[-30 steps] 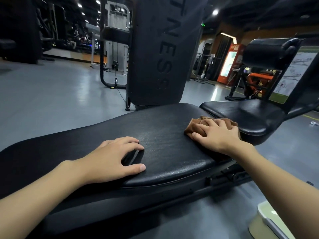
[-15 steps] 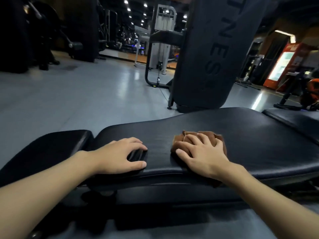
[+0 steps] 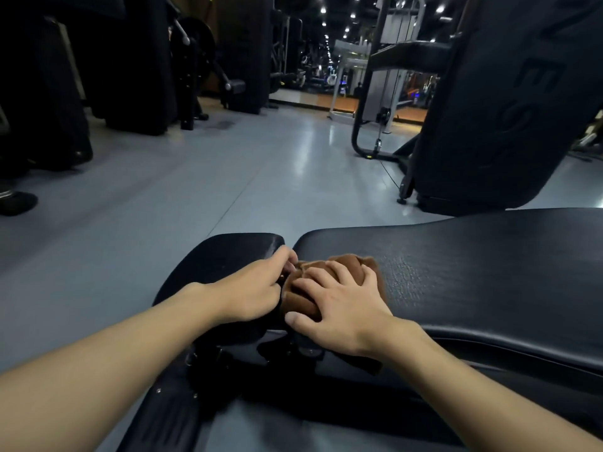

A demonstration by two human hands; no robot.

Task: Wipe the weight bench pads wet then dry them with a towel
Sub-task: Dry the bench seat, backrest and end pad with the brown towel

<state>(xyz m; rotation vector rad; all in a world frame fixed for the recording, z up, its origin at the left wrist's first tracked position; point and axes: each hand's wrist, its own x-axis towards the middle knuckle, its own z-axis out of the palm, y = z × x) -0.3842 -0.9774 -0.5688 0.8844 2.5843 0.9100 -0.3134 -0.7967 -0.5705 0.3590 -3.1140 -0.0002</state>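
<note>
As wiping reaches the pad's end, head view: brown cloth [image 3: 347, 267] kept on the long pad [image 3: 473, 272], beside the gap to the small pad [image 3: 228, 252] — right hand [image 3: 339, 308] spread flat on it for pressure; left hand [image 3: 254, 288] curled, pinching its edge, probably for regathering. Since earlier: cloth slid leftward — left hand, then flat, brought to it.

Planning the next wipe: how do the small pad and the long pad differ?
The small pad is short and rounded; the long pad runs off the frame's right edge. The brown cloth lies under the right hand on the long pad's end; the small pad bears none. Both are black and upholstered.
</note>
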